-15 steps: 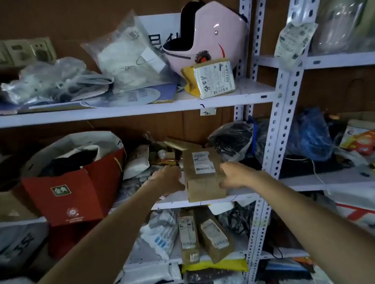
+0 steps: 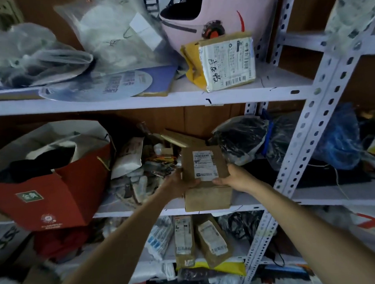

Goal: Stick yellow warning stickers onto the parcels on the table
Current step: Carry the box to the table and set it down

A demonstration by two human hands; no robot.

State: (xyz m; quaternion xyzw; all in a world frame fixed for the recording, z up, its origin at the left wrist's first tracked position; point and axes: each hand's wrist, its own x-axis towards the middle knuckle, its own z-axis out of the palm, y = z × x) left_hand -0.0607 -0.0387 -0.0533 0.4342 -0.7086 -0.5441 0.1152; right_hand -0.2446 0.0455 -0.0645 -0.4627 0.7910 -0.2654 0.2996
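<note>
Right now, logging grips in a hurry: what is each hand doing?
Left hand: closed on the cardboard parcel.
Right hand: closed on the same parcel.

Both of your forearms are bare up to the frame's lower edge; no sleeve shows. Your left hand [image 2: 177, 184] and right hand [image 2: 234, 178] wear no gloves, rings or watch. Fingers [image 2: 219, 180] unmarked.

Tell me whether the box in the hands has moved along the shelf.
No clear move: the box still sits at the shelf edge, left of the upright. Only the camera has come closer.
</note>
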